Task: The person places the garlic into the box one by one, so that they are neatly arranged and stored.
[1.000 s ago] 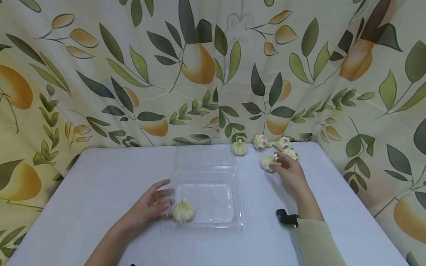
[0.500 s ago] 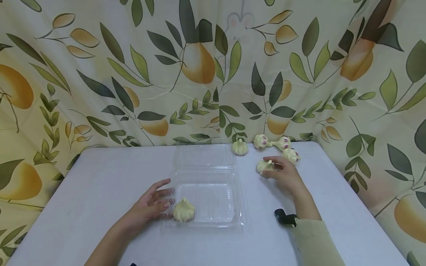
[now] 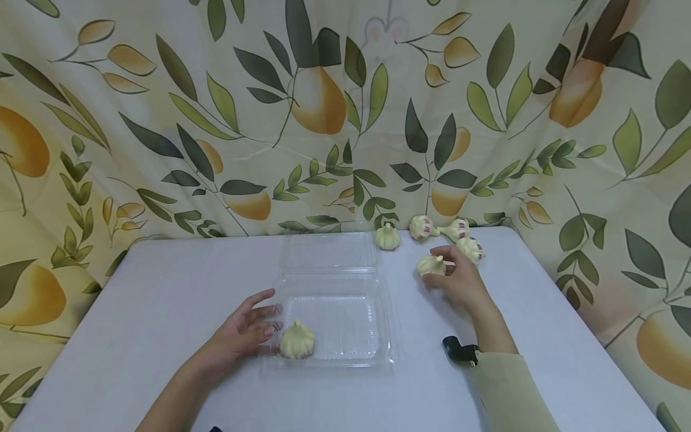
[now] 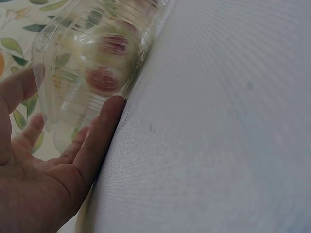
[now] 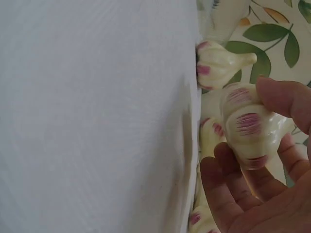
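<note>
My right hand (image 3: pixel 463 281) pinches a garlic bulb (image 3: pixel 430 265) between thumb and fingers at the right rear of the table. In the right wrist view the held bulb (image 5: pixel 248 124) shows purple streaks on its pale underside. A clear plastic clamshell box (image 3: pixel 345 327) lies with its lid folded back, away from me. Inside its front left corner sits another garlic bulb (image 3: pixel 297 340). My left hand (image 3: pixel 240 332) is at the box's left wall with its fingers spread. Seen from the left wrist, fingertips (image 4: pixel 114 104) are right at the wall beside the streaked bulb.
One garlic bulb (image 3: pixel 387 237) stands at the back edge beside the lid. Several more, among them a purple-marked bulb (image 3: pixel 471 249), are bunched behind my right hand. A black wrist device (image 3: pixel 459 350) is by the right sleeve. A printed curtain (image 3: pixel 216 120) hangs behind the table.
The right hand has shifted slightly left with the garlic bulb, away from the back group, uncovering more of the bulb behind it. The left hand and the box stay in place.
</note>
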